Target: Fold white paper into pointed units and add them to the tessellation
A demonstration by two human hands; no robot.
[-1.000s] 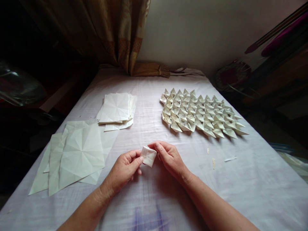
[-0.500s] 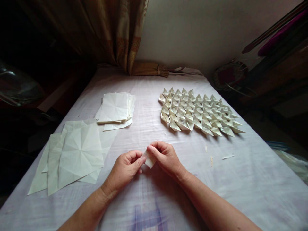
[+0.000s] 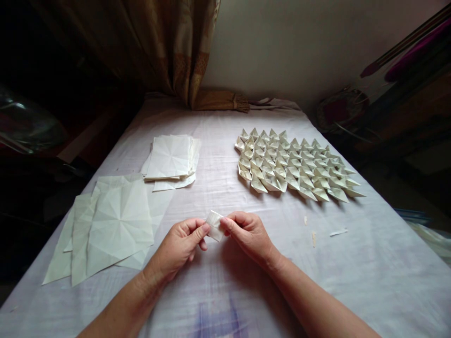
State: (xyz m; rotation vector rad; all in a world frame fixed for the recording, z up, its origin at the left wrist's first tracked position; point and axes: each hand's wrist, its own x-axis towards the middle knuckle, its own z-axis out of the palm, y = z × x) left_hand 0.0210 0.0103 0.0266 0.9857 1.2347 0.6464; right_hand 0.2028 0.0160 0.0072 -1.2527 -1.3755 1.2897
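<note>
A small folded piece of white paper is held just above the cloth, between my two hands. My left hand pinches its left corner between thumb and fingers. At the opposite corner my right hand grips it with the thumb on top. Ahead to the right, several folded paper boats stand close together in rows. On the left, creased paper sheets lie overlapping, their fold lines meeting in the middle. Behind them sits a stack of creased paper squares.
A pale cloth covers the table. Small paper scraps lie to the right, beside a thin twisted paper strip. A brown curtain hangs down onto the far edge, against the wall.
The folded paper has been turned in my fingers, and more of its upper face shows. My right hand has shifted slightly right and down. The view has moved a little.
</note>
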